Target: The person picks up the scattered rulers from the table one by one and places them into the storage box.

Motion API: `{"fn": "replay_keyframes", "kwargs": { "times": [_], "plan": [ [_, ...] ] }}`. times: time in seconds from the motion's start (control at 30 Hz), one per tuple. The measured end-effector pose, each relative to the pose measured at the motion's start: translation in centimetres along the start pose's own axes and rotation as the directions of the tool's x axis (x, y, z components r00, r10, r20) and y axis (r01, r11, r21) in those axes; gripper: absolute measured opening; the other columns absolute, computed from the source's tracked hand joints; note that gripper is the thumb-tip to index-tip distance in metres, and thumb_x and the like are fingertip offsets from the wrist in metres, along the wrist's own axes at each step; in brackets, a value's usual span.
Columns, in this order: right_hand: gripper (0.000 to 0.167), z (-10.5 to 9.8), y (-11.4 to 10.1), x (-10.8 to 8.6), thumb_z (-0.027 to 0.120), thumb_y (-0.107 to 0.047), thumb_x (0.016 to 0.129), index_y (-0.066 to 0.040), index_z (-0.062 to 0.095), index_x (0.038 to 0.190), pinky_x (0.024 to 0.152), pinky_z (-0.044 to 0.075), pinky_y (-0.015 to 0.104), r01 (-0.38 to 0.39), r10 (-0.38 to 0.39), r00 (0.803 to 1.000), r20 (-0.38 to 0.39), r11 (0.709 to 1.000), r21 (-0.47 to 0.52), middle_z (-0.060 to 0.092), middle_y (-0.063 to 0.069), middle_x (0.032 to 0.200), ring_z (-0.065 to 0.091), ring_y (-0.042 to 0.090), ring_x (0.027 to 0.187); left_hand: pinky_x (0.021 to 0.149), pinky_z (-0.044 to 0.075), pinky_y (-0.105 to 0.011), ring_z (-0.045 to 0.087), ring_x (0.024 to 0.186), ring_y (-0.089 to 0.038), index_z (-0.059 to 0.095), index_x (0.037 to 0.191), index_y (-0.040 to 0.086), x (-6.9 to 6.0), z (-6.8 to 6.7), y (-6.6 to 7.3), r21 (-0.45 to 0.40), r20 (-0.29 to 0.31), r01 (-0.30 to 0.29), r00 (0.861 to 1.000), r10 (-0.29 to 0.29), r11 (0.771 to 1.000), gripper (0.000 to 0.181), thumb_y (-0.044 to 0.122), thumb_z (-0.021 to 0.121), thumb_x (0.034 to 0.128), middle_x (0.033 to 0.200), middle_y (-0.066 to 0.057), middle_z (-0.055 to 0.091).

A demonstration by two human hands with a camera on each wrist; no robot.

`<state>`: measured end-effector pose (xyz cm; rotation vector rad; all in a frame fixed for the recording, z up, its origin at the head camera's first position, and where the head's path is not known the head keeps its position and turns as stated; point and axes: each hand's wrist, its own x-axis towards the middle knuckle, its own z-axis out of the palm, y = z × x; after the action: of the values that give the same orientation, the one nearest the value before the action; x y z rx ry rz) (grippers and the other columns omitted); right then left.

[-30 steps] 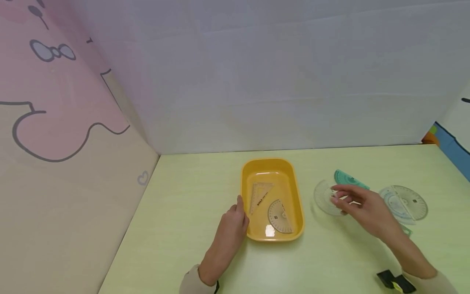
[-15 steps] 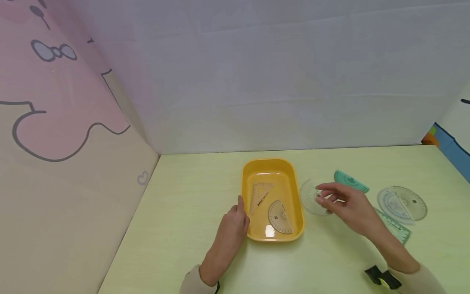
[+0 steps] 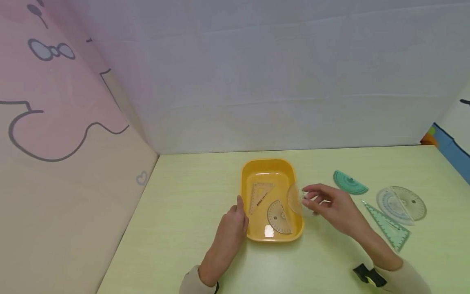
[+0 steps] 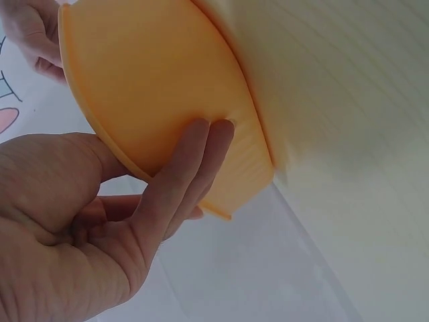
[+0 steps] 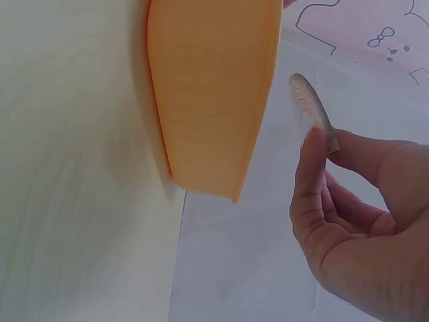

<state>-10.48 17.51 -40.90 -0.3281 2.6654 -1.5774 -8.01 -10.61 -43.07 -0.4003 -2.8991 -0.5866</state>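
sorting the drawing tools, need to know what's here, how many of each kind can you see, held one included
Protractors: 5, counting the held clear protractor
Set squares: 2
Total: 7

A pink-printed wall [image 3: 66, 134] adjoins a pale backdrop [image 3: 275, 81], perhaps cloth.

- Clear curved plastic protractor [image 3: 294, 199]: partly hidden by right grip [image 3: 335, 206].
- Yellow oblong plastic tray [image 5: 214, 87]: cropped atop both wrist views.
- Green half-round plastic protractor [image 3: 349, 183]: markings unreadably small.
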Motion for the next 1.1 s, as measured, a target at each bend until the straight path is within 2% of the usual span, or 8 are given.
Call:
{"fn": "replay_keyframes", "kwargs": {
  "times": [0.2, 0.37, 0.7, 1.1],
  "plan": [
    [0.031, 0.9, -0.2, 0.1, 0.077, -0.012, 0.092, 0.0, 0.069, 0.12, 0.064, 0.059, 0.033, 0.011, -0.011, 1.0, 0.013, 1.0, 0.024, 0.07, 0.007, 0.094, 0.067, 0.015, 0.073, 0.053, 0.052, -0.028, 0.055, 0.057, -0.017, 0.05, 0.136, -0.021, -0.1, 0.0, 0.0, -0.005, -0.023, -0.021, 1.0, 0.02, 1.0, 0.05, -0.006, 0.068, 0.0913, 0.085, -0.019, 0.065],
    [0.031, 1.6, -0.3, 0.2, 0.078, -0.012, 0.092, 0.001, 0.07, 0.118, 0.064, 0.059, 0.03, 0.03, -0.032, 0.999, 0.031, 0.999, 0.039, 0.071, 0.005, 0.094, 0.067, 0.013, 0.075, 0.053, 0.051, -0.028, 0.054, 0.056, -0.016, 0.05, 0.135, -0.021, -0.1, 0.0, 0.0, 0.001, -0.023, -0.021, 1.0, 0.021, 1.0, 0.05, -0.006, 0.068, 0.0914, 0.083, -0.017, 0.064],
    [0.027, 2.9, -0.5, 0.6, 0.08, -0.011, 0.09, -0.002, 0.071, 0.114, 0.063, 0.057, 0.026, 0.082, -0.082, 0.996, 0.034, 0.997, 0.005, 0.07, 0.0, 0.092, 0.064, 0.011, 0.076, 0.055, 0.054, -0.029, 0.059, 0.058, -0.019, 0.051, 0.136, -0.02, 0.0, 0.1, 0.2, 0.01, -0.005, -0.007, 1.0, 0.007, 1.0, 0.05, -0.005, 0.069, 0.0918, 0.085, -0.019, 0.065],
    [0.026, 4.5, -1.0, 0.8, 0.079, -0.011, 0.09, -0.002, 0.072, 0.113, 0.065, 0.056, 0.025, 0.129, -0.127, 0.987, 0.095, 0.992, -0.011, 0.07, -0.002, 0.093, 0.064, 0.009, 0.077, 0.053, 0.053, -0.03, 0.061, 0.057, -0.022, 0.051, 0.134, -0.021, 0.0, 0.2, 0.1, 0.016, -0.013, -0.017, 1.0, 0.018, 1.0, 0.049, -0.006, 0.068, 0.091, 0.084, -0.019, 0.065]
  ]
}}
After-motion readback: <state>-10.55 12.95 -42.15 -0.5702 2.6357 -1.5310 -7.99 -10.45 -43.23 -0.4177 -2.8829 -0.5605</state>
